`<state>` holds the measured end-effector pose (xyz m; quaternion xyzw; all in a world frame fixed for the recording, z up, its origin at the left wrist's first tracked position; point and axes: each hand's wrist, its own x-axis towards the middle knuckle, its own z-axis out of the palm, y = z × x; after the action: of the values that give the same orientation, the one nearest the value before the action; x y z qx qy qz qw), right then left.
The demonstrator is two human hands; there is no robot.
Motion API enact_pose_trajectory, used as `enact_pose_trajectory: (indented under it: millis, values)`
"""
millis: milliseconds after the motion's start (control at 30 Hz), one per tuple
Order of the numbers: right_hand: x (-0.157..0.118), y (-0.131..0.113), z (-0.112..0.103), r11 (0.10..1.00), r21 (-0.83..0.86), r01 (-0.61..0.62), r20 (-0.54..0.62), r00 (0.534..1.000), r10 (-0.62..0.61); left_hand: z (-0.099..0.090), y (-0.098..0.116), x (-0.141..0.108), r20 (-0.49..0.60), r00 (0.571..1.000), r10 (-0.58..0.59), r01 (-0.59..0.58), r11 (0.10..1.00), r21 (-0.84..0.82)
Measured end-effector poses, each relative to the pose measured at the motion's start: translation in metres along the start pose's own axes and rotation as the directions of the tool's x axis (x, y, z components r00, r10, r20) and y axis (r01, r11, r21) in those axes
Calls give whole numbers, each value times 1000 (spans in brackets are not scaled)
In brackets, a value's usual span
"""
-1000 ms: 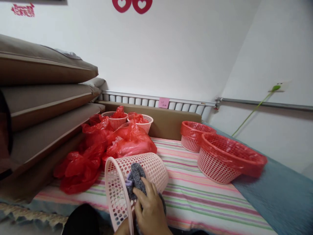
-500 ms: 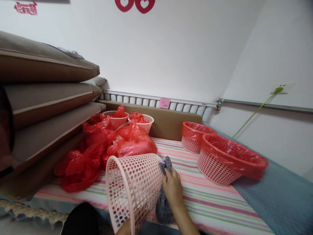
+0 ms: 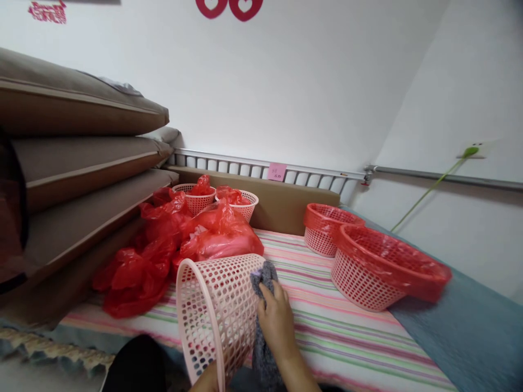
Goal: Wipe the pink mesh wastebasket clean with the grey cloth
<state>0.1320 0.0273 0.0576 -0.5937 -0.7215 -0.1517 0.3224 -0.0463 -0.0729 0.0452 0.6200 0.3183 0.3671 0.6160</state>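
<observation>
A pale pink perforated plastic wastebasket [image 3: 229, 294] lies tilted on its side, its wide mouth facing left and toward me. My left hand [image 3: 209, 377] reaches into the mouth from below and holds the basket from within; the mesh and rim hide most of its fingers. Against the outside of the basket, near its base, my right hand [image 3: 278, 321] presses a bunched grey cloth [image 3: 265, 348]. That hand's fingers are closed on the cloth, which hangs down below it.
Red plastic bags [image 3: 220, 237] are heaped behind the basket. Two more pink baskets [image 3: 198, 202] stand at the back. On the right are two baskets lined with red bags [image 3: 368, 277]. Stacked cushions [image 3: 90, 158] rise on the left. A striped sheet [image 3: 327, 326] covers the surface.
My right hand and the grey cloth have moved left and slightly down along the basket's side. The basket stays nearly in place.
</observation>
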Motion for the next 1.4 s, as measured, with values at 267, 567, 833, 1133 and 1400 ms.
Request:
enact_pose_trajectory:
  millis: [267,567,833,1133,1400]
  values:
    - [-17,-67,-32,969,216,117,26,992,-126,-18,-68,17,-99,989,110,-94,984,154]
    - [-26,-89,-44,905,379,194,-41,980,-193,-27,-80,11,-171,985,18,17,980,197]
    - [-23,-80,-43,912,357,200,-37,979,-200,-19,-50,21,-192,975,115,-93,989,119]
    - [-5,-32,-20,976,194,99,-2,995,-101,-20,-68,29,5,989,151,-150,985,-89]
    - [21,24,6,994,28,-103,-8,995,103,-3,-18,16,-8,1000,16,-16,999,-36]
